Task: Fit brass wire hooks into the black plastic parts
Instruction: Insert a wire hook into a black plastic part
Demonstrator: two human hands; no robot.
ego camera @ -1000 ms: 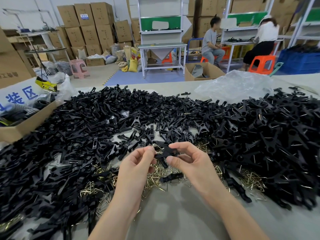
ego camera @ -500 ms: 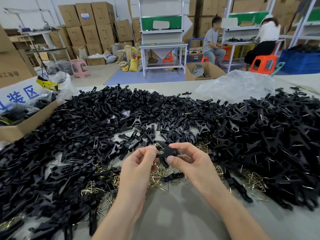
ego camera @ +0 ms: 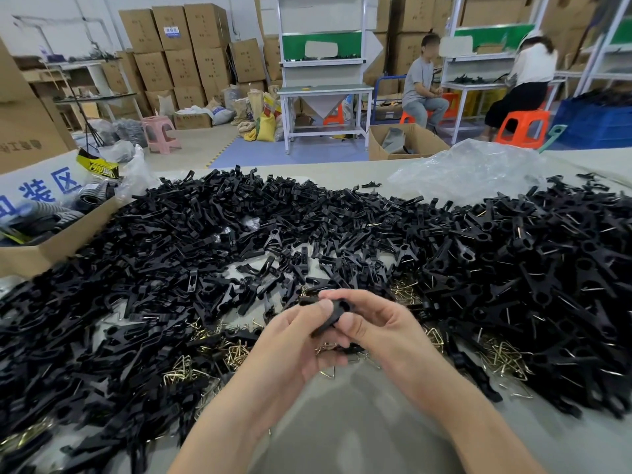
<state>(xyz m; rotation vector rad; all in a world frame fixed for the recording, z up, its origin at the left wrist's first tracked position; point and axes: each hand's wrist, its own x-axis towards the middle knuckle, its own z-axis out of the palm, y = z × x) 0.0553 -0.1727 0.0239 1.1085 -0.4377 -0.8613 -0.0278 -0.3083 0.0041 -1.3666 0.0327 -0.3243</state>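
Your left hand (ego camera: 294, 343) and right hand (ego camera: 383, 331) both grasp one small black plastic clip part (ego camera: 337, 311), held just above the grey table (ego camera: 342, 422), in front of you and near the middle of the work area. Your left thumb lies across the part's upper left end with the fingers curled beneath. Your right thumb and forefinger pinch its other end, where a round hole faces up.

A second ago your hands stood a little apart, and a brass wire hook glinted between your left fingertips at the part's left end. Now the hands have closed together until they touch around the part. That hook is out of sight behind your fingers, so you cannot tell from here whether it is seated.

The part has also turned. Earlier its forked legs pointed down between your hands, and now its flat, holed end shows on top.

Nothing around you has shifted. Loose triangular brass wire hooks (ego camera: 236, 354) lie on the table under your hands. A broad heap of bare black plastic parts (ego camera: 205, 241) spreads to the left and behind. A darker heap of black parts with wire ends showing (ego camera: 547, 268) sits on your right.
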